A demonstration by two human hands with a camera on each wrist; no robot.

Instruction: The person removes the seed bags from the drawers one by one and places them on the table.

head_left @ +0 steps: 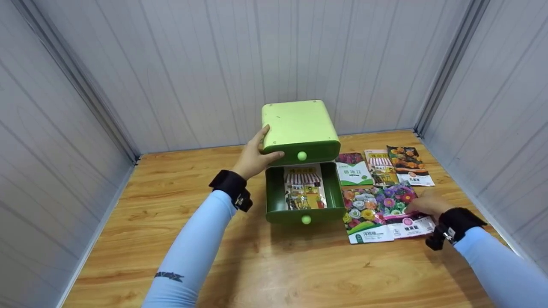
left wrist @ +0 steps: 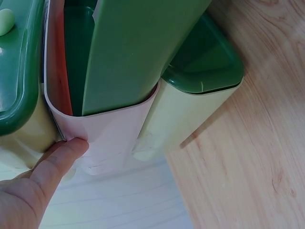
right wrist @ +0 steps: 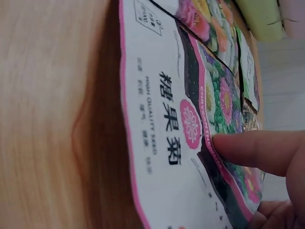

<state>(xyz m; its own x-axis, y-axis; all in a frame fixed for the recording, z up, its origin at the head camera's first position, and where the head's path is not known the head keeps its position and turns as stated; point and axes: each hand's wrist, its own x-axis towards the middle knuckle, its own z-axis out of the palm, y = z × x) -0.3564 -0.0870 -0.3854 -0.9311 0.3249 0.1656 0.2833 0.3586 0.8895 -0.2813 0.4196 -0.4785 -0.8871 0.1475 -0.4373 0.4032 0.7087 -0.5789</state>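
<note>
A stacked drawer box with a pale green top (head_left: 299, 122) stands near the back wall. Below its closed top drawer, a dark green drawer (head_left: 274, 192) is pulled out, with a shop-front picture packet (head_left: 305, 186) lying in it. My left hand (head_left: 252, 158) rests at the box's left front corner, fingers extended along the side; a fingertip touches the pinkish middle casing (left wrist: 105, 138). To the right, my right hand (head_left: 428, 204) pinches a pink-edged chrysanthemum seed packet (right wrist: 157, 119), thumb on its printed face. Its near edge is raised off the table in the right wrist view.
Left of that packet, a seed packet with mixed blooms (head_left: 361, 214) lies partly overlapped. Behind are a green-and-white packet (head_left: 353, 169), another shop-front packet (head_left: 380, 167) and an orange-flower packet (head_left: 410, 166). Panelled walls (head_left: 205, 72) enclose the wooden table (head_left: 171, 222).
</note>
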